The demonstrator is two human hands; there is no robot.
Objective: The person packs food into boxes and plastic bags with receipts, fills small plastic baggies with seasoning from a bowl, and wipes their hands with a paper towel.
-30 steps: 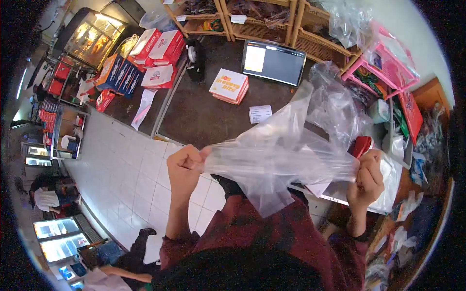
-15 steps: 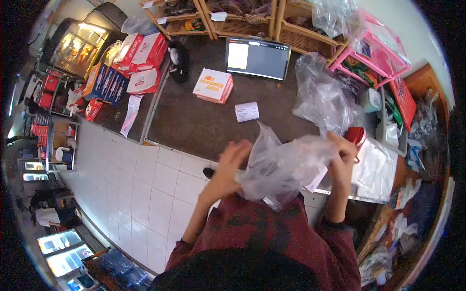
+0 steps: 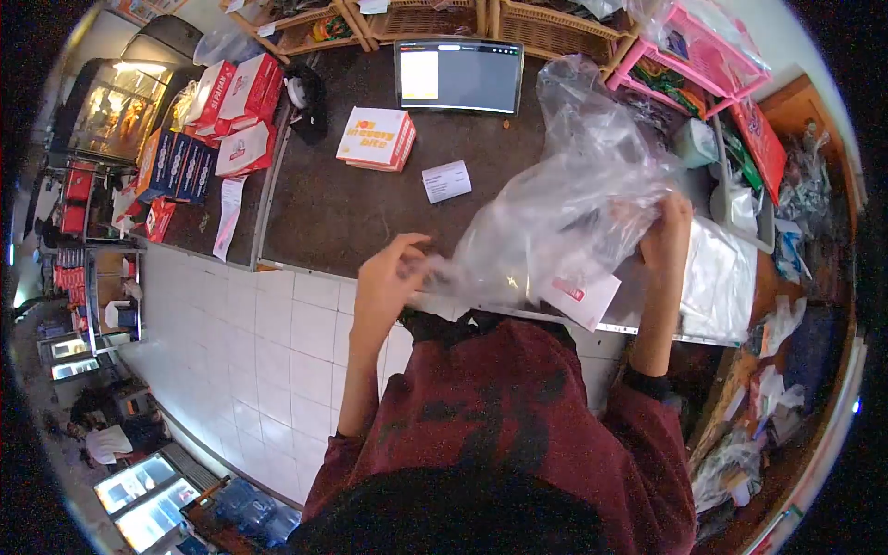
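Note:
A clear plastic bag (image 3: 546, 222) stretches between my hands, over the counter's front edge. My left hand (image 3: 388, 277) is at its left end, fingers curled in on the blurred film. My right hand (image 3: 668, 231) grips the right side of the bag, its fingertips partly hidden by folds. Just below the bag lies a white paper with a red logo (image 3: 581, 289), partly covered by the film. A small box with orange lettering (image 3: 376, 139) and a printed slip (image 3: 447, 181) rest on the dark counter beyond.
A tablet screen (image 3: 458, 76) stands at the back, below wicker shelves (image 3: 555, 35). To the right are a pink rack (image 3: 708, 69), a grey tray (image 3: 760, 236) and a stack of clear bags (image 3: 717, 287). Red boxes (image 3: 245, 92) stand at left, near a lit display case (image 3: 116, 111).
The bag has spread out wider and lies farther over the counter. My left hand has moved left and its fingers have closed on the bag. More of the logo paper shows.

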